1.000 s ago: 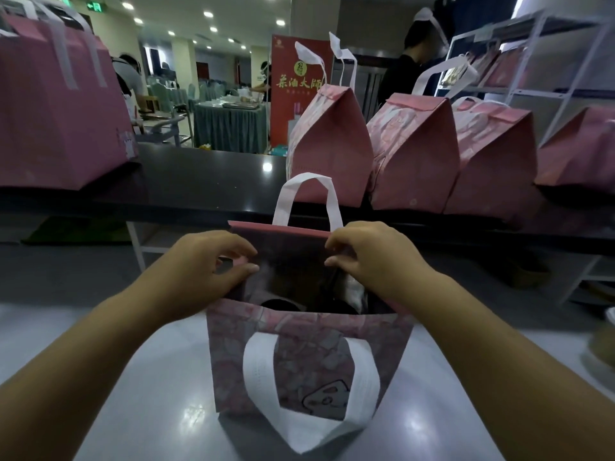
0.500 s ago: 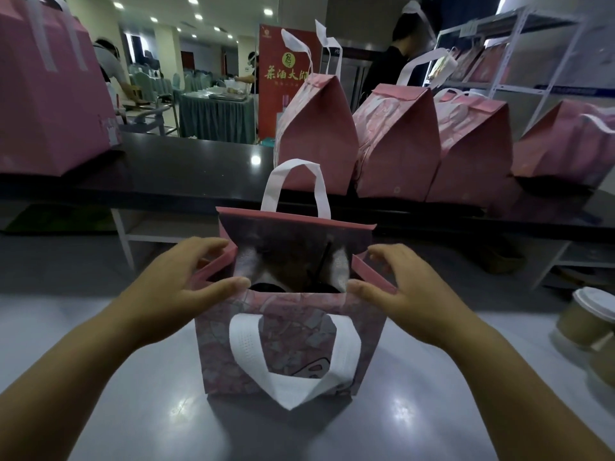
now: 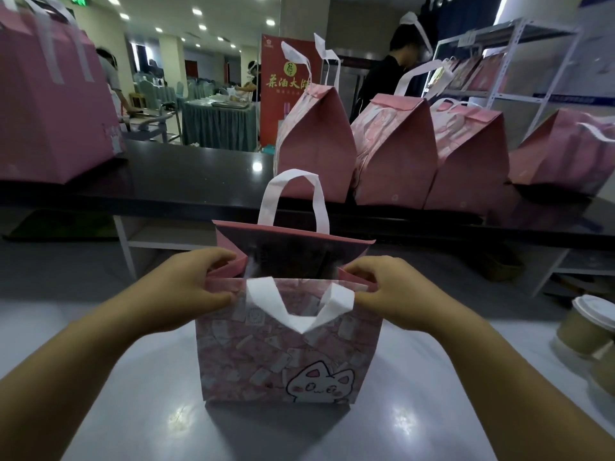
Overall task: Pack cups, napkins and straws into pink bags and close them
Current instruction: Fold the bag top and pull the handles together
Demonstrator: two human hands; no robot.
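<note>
Item: one pink bag (image 3: 289,354), cat print on its near face, standing upright at the centre of the pale tabletop (image 3: 133,410), mouth open. The interior is dark and its contents cannot be made out. Far handle (image 3: 293,197), white, stands upright at 12 o'clock above the rim. Near handle (image 3: 299,311), white, is folded down flat against the front panel. Left hand (image 3: 186,291), at 9 o'clock of the bag mouth, pinches the top edge at that corner, thumb on the near face and fingers curled over the rim. Right hand (image 3: 396,294), at 3 o'clock of the mouth, pinches the opposite corner in the same way. Paper cups (image 3: 585,331) with white lids stand on the tabletop at 3 o'clock, well apart from the bag and partly cut off by the frame edge. Behind, from 12 to 2 o'clock, a dark tabletop (image 3: 186,174) carries a row of closed pink bags (image 3: 396,151) with folded tops, set side by side. A larger pink bag (image 3: 50,104) sits at 10 o'clock on the same surface. Background: red banner (image 3: 286,84) at 12 o'clock, a person in black (image 3: 382,84) at 1 o'clock, metal shelving (image 3: 519,78) at 2 o'clock.
</note>
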